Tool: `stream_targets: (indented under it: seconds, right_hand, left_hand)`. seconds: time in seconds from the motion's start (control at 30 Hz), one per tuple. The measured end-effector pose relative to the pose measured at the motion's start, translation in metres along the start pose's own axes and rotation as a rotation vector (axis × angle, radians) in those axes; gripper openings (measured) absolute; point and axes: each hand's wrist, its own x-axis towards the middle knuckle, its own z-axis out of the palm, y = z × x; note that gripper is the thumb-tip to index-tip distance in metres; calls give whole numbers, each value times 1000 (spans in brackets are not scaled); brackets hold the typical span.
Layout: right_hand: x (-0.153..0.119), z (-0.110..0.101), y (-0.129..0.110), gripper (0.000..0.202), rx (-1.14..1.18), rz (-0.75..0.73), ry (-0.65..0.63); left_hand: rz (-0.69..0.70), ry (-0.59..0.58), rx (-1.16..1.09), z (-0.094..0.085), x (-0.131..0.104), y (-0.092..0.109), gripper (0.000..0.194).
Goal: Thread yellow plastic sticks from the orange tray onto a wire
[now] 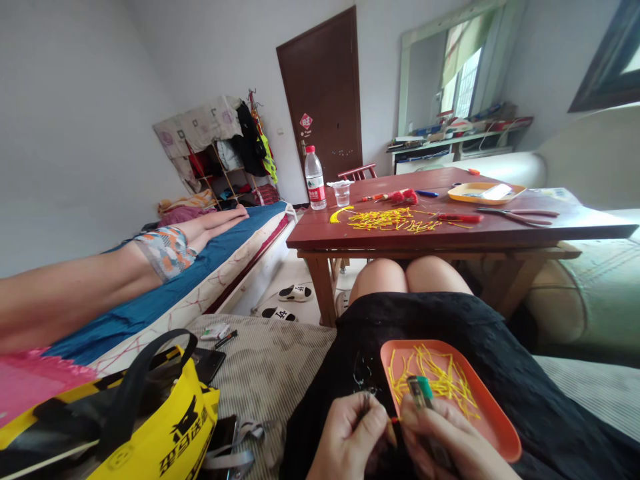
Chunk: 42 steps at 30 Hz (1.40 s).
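Observation:
My left hand [353,427] is closed in a pinch above my lap; what its fingers hold is too small to make out. Wrapped in my right hand [437,433] is a lighter [421,390] with a green top. A tiny red piece [395,421] shows in the narrow gap between both hands. Just beyond my right hand, an orange tray [500,427] rests on my black-clothed lap, with several yellow cords [435,370] lying loose in it. Thin pale strands [363,373] lie on the dark cloth beside the tray.
The red table [325,235] ahead bears yellow cord pieces [383,220], a bottle [315,180], a plastic cup [342,193], pliers [520,215] and a yellow tray [457,195]. A yellow bag [193,413] stands at my left. A person [100,280] lies on the bed.

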Motion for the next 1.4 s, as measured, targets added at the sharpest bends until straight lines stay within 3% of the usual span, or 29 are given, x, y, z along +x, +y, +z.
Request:
stream_targets:
  seconds: [0.23, 0.37, 0.57, 0.7, 0.77, 1.0, 1.1, 1.17, 1.33, 1.4]
  right_hand:
    - [1, -3, -5, 29, -403, -335, 103]
    - [3, -6, -3, 27, -507, -324, 79]
    - [2, -4, 0, 39, -390, -299, -16]
    - [-4, -2, 1, 37, -158, -203, 197]
    - [-4, -3, 3, 40, -66, -173, 243]
    - [11, -8, 0, 41, -116, -218, 112]
    - [15, -10, 0, 52, -162, -139, 90]
    - [15, -9, 0, 58, -206, -83, 84]
    - [10, -3, -1, 55, -180, -79, 100]
    - [9, -4, 0, 51, -115, -68, 124]
  left_hand:
    - [77, 73, 99, -3, 0, -4, 46]
    - [32, -4, 18, 0, 0, 0, 47]
    - [-56, -87, -263, 1, 4, -6, 47]
    - [-35, -64, -327, -1, 8, -9, 45]
    - [-55, -41, -370, -2, 9, -9, 46]
    - [-110, -28, -480, -7, 12, -7, 49]
    - [-96, -37, -445, -6, 10, -7, 50]
    - [-17, -2, -283, -4, 8, -5, 49]
    - [466, 282, 345, -3, 5, -5, 49]
    - [521, 298, 423, -5, 6, -8, 48]
